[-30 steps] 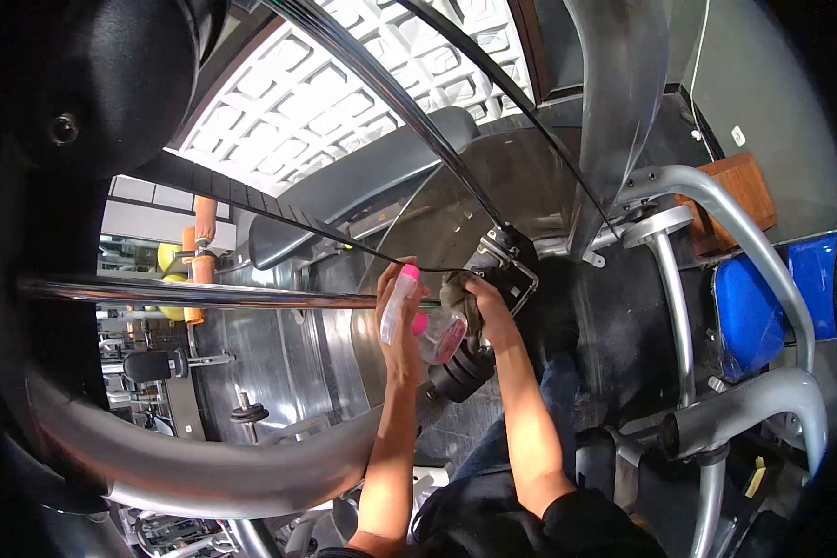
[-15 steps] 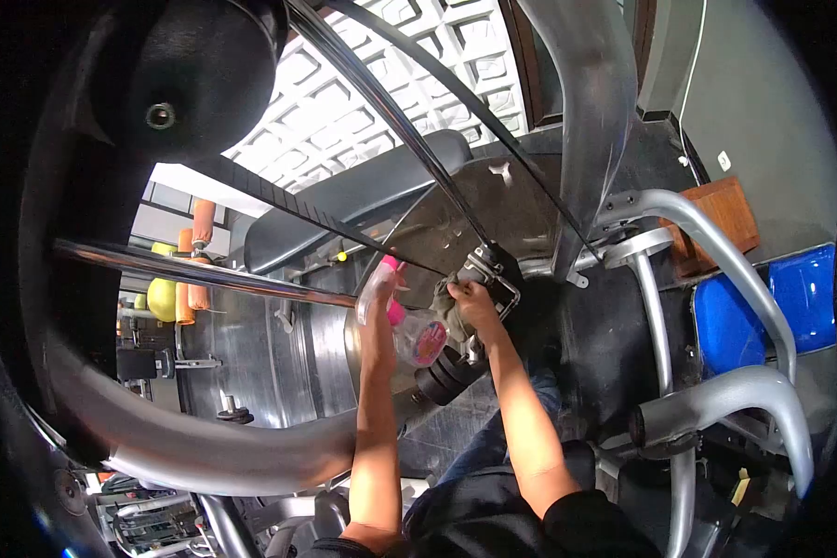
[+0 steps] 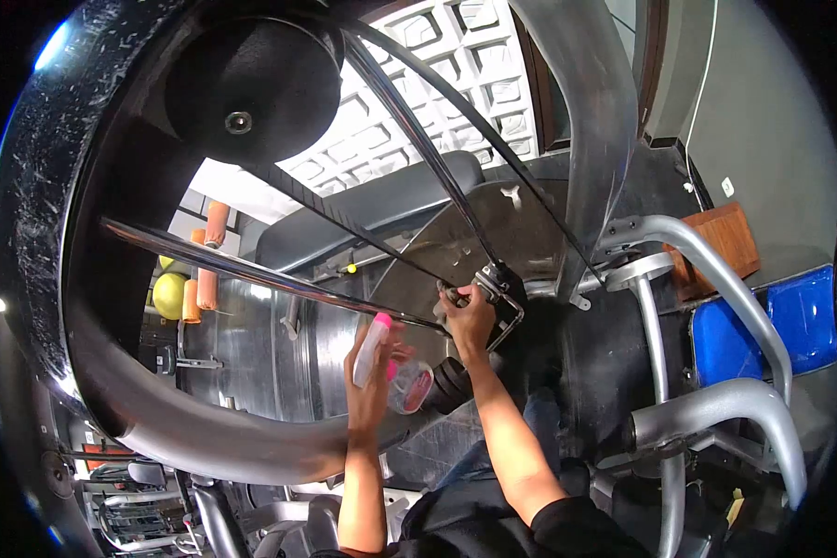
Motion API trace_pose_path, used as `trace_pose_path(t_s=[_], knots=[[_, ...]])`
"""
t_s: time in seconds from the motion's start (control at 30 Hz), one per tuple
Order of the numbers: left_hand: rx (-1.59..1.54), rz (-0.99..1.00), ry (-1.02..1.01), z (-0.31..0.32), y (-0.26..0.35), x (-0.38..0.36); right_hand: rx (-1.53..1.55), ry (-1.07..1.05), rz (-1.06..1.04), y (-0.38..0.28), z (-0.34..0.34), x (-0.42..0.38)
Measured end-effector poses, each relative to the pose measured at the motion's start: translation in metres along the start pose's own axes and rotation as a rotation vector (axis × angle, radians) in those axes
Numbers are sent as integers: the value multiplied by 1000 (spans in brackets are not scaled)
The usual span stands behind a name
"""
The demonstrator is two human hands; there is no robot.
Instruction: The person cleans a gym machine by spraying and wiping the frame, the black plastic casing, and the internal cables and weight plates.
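Note:
My left hand (image 3: pixel 366 395) is wrapped around the neck of a clear spray bottle (image 3: pixel 411 387) with a pink-and-white trigger head. The bottle is tilted, and its nozzle points up and away from me. My right hand (image 3: pixel 471 325) is closed on a grey-green cloth (image 3: pixel 452 301), mostly hidden by the fingers. It presses the cloth beside the metal bracket (image 3: pixel 496 281) at the lower end of a chrome guide rod (image 3: pixel 425 147). A black ribbed belt (image 3: pixel 321 206) runs down to the same spot. A second chrome rod (image 3: pixel 279 283) passes just beyond the bottle.
The machine's large curved frame (image 3: pixel 242 446) sweeps round the left, with a black pulley (image 3: pixel 251 88) at its top. Silver tubes (image 3: pixel 716 409) and a blue seat pad (image 3: pixel 730 339) stand to the right. Behind lie a padded bench (image 3: pixel 372 200) and a wooden box (image 3: pixel 716 244).
My left hand has drawn the spray bottle lower, away from the bracket. The right hand stays at the bracket, with less of the cloth showing. The view has shifted slightly.

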State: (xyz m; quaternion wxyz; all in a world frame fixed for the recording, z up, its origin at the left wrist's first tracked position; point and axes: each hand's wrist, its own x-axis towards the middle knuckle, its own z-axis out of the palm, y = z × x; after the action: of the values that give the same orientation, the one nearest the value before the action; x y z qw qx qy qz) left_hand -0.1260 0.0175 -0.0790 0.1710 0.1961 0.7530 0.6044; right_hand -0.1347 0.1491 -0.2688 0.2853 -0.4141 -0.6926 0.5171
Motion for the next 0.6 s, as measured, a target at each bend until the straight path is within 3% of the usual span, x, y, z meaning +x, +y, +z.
trace_pose_path(t_s=[0.13, 0.37, 0.47, 0.6], knots=[[33, 9, 40, -4, -2, -7, -23, 91, -10, -22, -2, 8], [48, 66, 101, 0, 17, -9, 180, 313, -497, -120, -27, 18], [50, 70, 151, 3, 33, -9, 243, 318, -473, -148, -38, 22], [88, 114, 166, 0, 49, -13, 165, 259, -382, -105, -23, 20]])
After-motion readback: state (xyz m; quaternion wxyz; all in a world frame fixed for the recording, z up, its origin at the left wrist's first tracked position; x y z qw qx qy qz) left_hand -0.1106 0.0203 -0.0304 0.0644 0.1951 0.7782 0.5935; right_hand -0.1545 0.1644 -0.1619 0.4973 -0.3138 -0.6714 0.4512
